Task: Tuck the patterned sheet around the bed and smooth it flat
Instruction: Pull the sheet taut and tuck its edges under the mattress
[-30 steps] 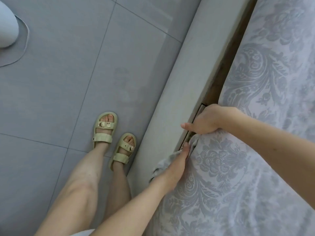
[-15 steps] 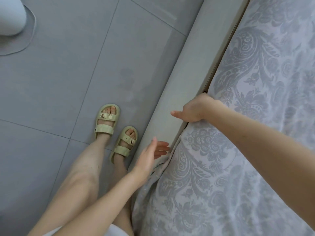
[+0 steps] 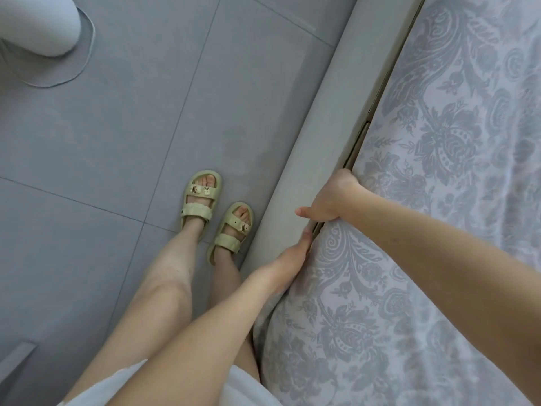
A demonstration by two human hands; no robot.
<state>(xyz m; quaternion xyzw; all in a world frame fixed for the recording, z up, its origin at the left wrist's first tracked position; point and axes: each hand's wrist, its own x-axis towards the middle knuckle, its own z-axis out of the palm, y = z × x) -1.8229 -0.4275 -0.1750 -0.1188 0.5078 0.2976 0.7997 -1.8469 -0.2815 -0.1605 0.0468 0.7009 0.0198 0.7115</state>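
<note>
Grey patterned sheet (image 3: pixel 354 317), right hand (image 3: pixel 333 197) gripping edge

Your right hand (image 3: pixel 333 197) comes in from the right, thumb sticking out flat, fingers curled out of sight round the edge of the patterned sheet (image 3: pixel 424 259). Your left hand (image 3: pixel 291 259) is just below it, arm stretched forward, straight fingers pressing down along that edge

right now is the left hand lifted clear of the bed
No, the left hand lies against the patterned sheet, its fingers pushed into the gap beside the bed frame.
</note>
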